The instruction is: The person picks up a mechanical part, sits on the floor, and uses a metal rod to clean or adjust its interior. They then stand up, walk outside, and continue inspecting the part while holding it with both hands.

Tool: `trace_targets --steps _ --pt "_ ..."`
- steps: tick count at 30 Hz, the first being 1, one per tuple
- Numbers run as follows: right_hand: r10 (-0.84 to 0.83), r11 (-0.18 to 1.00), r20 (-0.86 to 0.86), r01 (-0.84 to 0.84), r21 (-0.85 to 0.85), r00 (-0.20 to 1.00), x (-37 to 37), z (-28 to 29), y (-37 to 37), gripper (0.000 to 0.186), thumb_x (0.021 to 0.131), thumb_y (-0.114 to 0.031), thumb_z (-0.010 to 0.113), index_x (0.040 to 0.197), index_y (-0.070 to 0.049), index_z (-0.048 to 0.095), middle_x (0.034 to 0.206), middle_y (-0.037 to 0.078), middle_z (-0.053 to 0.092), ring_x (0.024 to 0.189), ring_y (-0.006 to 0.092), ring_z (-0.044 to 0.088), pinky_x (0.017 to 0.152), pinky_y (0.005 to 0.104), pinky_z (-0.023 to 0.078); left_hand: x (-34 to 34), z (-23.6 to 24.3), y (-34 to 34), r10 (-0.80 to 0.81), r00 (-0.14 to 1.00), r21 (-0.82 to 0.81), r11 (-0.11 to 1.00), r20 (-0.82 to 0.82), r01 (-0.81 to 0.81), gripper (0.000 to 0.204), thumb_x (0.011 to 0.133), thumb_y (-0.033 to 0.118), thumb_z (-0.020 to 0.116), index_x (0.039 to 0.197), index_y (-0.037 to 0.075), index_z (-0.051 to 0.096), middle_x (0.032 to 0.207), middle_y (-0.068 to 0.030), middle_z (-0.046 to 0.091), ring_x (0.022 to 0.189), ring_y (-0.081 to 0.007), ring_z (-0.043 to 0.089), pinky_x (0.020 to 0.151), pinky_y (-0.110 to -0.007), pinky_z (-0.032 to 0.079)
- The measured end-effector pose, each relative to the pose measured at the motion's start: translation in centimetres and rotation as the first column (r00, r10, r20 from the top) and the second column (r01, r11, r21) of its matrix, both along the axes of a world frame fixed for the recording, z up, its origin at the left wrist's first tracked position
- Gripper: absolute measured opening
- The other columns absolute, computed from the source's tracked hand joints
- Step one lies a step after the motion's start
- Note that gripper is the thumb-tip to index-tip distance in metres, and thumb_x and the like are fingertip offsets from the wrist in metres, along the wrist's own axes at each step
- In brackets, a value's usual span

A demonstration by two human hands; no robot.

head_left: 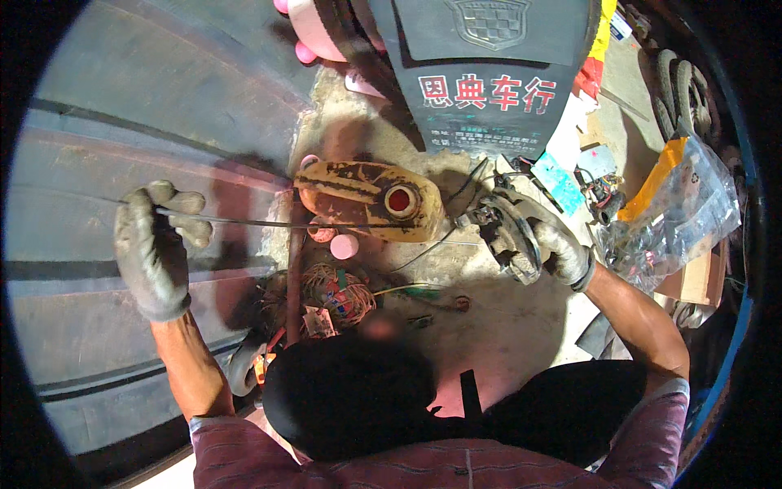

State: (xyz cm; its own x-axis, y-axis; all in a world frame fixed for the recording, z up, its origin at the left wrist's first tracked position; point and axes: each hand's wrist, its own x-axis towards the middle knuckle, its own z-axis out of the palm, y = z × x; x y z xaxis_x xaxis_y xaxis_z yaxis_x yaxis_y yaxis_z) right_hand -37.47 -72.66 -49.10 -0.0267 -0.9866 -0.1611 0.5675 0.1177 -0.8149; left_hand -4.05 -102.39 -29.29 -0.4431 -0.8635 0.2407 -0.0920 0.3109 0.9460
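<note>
My left hand (155,244), in a dirty grey work glove, pinches one end of a thin dark cable (277,222) that runs straight to the right. My right hand (546,236), also gloved, grips a grimy metal brake part (509,236) at the cable's other end. The cable is stretched taut between both hands. Under it on the ground lies a worn yellow plastic can (358,196) with a red cap. My dark-clad knees fill the lower middle of the view.
A black scooter mudguard (489,73) with a printed flap stands ahead. A tangle of coloured wires (338,293) lies below the can. A clear plastic bag (684,212), cardboard and small parts clutter the right. Grey ribbed flooring (122,122) spreads left.
</note>
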Motion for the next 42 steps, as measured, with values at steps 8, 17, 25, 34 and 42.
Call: trace_targets --steps 8,17,25,34,42 --pt "-0.046 0.998 -0.097 0.049 0.029 0.994 0.0 -1.0 0.7 0.086 0.096 -0.055 0.057 0.156 -0.001 0.027 0.135 0.014 0.057 0.110 0.0230 0.064 0.094 0.0352 0.052 8.4 -8.1 -7.1 0.184 0.940 0.205 0.947 0.286 -0.248 0.028 0.103 0.033 0.056 0.107 0.005 0.059 0.083 -0.0145 0.072 0.054 -0.0158 0.062 0.043 -0.026 0.047" --pt "-0.106 0.977 -0.135 0.128 0.171 0.985 -1.2 -1.1 2.5 0.085 0.093 -0.059 0.057 0.150 0.000 0.036 0.129 0.011 0.060 0.107 0.0188 0.063 0.091 0.0330 0.053 11.1 -17.3 -10.3 0.209 0.798 0.291 0.855 0.565 -0.430 0.022 0.100 0.024 0.061 0.098 0.003 0.057 0.076 -0.0147 0.069 0.051 -0.0200 0.064 0.040 -0.030 0.050" --pt "-0.190 0.955 -0.030 0.192 0.227 0.981 -3.0 -2.6 7.1 0.078 0.095 -0.055 0.059 0.151 -0.004 0.039 0.141 0.009 0.056 0.124 0.0185 0.056 0.105 0.0355 0.046 5.1 -14.2 -6.5 0.464 0.522 -0.535 0.845 0.716 -0.018 0.045 0.089 0.032 0.073 0.120 0.002 0.063 0.109 -0.0167 0.069 0.098 -0.0283 0.068 0.088 -0.040 0.052" --pt "-0.250 0.946 0.055 0.231 0.227 0.967 -4.0 -2.2 9.5 0.070 0.097 -0.051 0.059 0.150 -0.010 0.042 0.141 0.010 0.057 0.123 0.0210 0.060 0.107 0.0394 0.049 -6.1 -10.6 -0.3 -0.085 0.706 -0.524 0.609 0.703 0.596 0.070 0.072 0.000 0.077 0.138 0.007 0.055 0.134 -0.0139 0.059 0.128 -0.0335 0.053 0.111 -0.041 0.040" --pt "-0.276 0.938 -0.042 0.279 0.208 0.960 -4.5 -2.3 11.7 0.067 0.098 -0.051 0.057 0.149 -0.010 0.044 0.137 0.008 0.060 0.119 0.0200 0.062 0.103 0.0372 0.050 -8.4 -14.1 -2.0 -0.331 0.604 -0.162 0.770 0.725 0.617 0.043 0.073 -0.005 0.065 0.116 0.002 0.065 0.106 -0.0167 0.064 0.100 -0.0350 0.064 0.091 -0.039 0.051"
